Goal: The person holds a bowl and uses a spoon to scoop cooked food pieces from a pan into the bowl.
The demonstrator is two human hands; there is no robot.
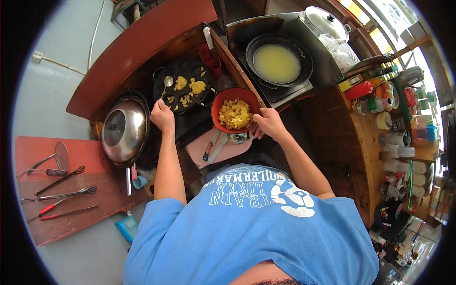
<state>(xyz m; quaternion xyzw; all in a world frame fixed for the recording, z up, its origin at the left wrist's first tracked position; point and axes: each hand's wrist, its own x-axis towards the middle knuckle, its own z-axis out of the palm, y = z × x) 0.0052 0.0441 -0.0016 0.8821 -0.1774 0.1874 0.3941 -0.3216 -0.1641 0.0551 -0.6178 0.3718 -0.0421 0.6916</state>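
Nearest is the blue shirt (247, 228). Just past it, a pink board (197, 148) lies flat with two knives (219, 148) on it.

The right hand (270, 124) grips the side of a red bowl (219, 100), with the thumb at the rim. The other fingers seem to be under it, but they are hard to see. The bowl has small yellow bits of food (235, 114) in it.

The left hand (163, 115) is closed around the handle of a spoon (168, 81). The spoon's long way points away from the body, over the black pan (192, 66) with round holes. This pan lies just past the left hand, so the left hand is nearer to it. Lumps of the same yellow food sit in some holes, right of the spoon. The bowl is to the right of the pan, near its edge.

Farther off, a wide pan (308, 66) holds pale yellow liquid (276, 63).
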